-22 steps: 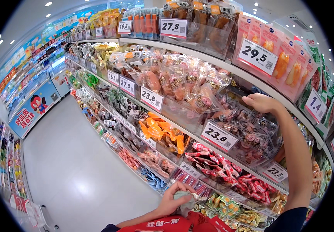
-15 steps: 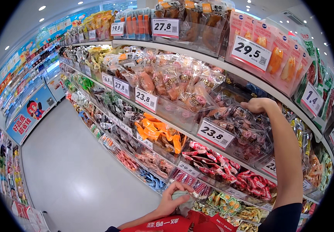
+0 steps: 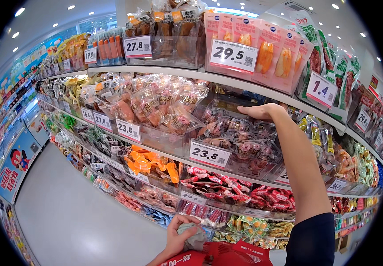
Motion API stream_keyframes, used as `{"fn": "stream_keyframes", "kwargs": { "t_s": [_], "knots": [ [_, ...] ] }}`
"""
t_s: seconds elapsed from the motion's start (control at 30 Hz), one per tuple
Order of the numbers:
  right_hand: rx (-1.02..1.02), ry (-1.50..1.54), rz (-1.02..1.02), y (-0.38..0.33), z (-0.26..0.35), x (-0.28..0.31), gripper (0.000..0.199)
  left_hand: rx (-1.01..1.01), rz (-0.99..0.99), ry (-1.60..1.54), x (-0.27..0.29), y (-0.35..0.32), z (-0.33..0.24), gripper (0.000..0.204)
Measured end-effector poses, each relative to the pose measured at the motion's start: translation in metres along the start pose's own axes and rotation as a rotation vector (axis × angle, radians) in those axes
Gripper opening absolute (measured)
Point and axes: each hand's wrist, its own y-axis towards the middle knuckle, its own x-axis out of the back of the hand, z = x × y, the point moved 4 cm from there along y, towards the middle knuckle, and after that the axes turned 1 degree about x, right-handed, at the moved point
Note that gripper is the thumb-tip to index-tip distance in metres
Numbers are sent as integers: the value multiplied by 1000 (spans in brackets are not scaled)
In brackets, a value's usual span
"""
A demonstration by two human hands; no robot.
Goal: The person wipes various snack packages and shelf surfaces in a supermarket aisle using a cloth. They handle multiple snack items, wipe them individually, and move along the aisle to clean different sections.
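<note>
My right hand (image 3: 258, 111) reaches into the middle shelf from the right. Its fingers are stretched out to the left, over the back of a clear bin of dark, vacuum-packed snack packets (image 3: 240, 128). Nothing shows in this hand. Low in front of me, my left hand (image 3: 176, 237) is closed around a crumpled grey-green cloth (image 3: 195, 239), just above a red apron (image 3: 235, 255). To the left of the right hand, a fuller clear bin holds pale pink-brown packed snacks (image 3: 156, 104).
Overhanging the right hand is the upper shelf edge (image 3: 178, 72), carrying pink packets (image 3: 271, 53) and price cards. Lower shelves hold orange packets (image 3: 151, 164) and red packets (image 3: 227, 188). Grey floor (image 3: 80, 213) runs along the left, with a blue freezer (image 3: 16, 159) beyond it.
The shelves have shifted left in the picture as my view turned right. My right hand's fingers now stretch out flatter above the packets. The left hand still holds the cloth.
</note>
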Motion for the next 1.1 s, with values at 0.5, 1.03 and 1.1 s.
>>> {"fn": "stream_keyframes", "kwargs": {
  "t_s": [0.5,1.03,1.1],
  "knots": [
    [328,-296,-209,20,-14,15,41,15,23,-72,-3,-5,4,28],
    [874,207,-1306,-204,-57,-58,16,-85,168,207,-53,6,5,24],
    [853,638,-1064,-223,-82,-90,20,-100,206,214,-63,8,12,19]
  ]
}}
